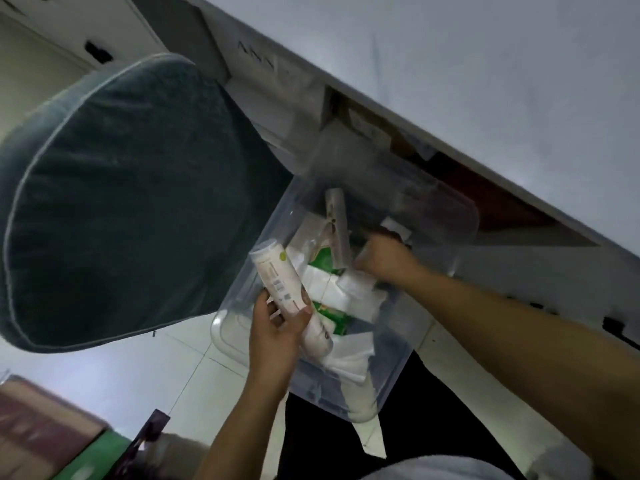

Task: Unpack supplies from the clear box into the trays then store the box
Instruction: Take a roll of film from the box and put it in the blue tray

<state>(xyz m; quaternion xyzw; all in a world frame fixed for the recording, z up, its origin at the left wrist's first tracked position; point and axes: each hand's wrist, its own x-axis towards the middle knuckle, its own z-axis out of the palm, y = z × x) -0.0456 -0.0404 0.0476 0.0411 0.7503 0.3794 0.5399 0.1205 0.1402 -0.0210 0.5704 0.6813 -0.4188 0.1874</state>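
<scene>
head view: box [346, 393] on my lap, still full. my left hand [277, 327] grips a light, slick tube [280, 278] mid-body; my right hand [384, 258] curls inside on something i can't make out.

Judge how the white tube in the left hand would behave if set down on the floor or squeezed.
The white tube looks round along its body, so laid flat it would probably roll. It seems slim and tall, so stood on end it may tip easily. The left hand grips it with thumb and fingers alone, suggesting it is light; its smooth printed skin could be a bit slippery.
</scene>
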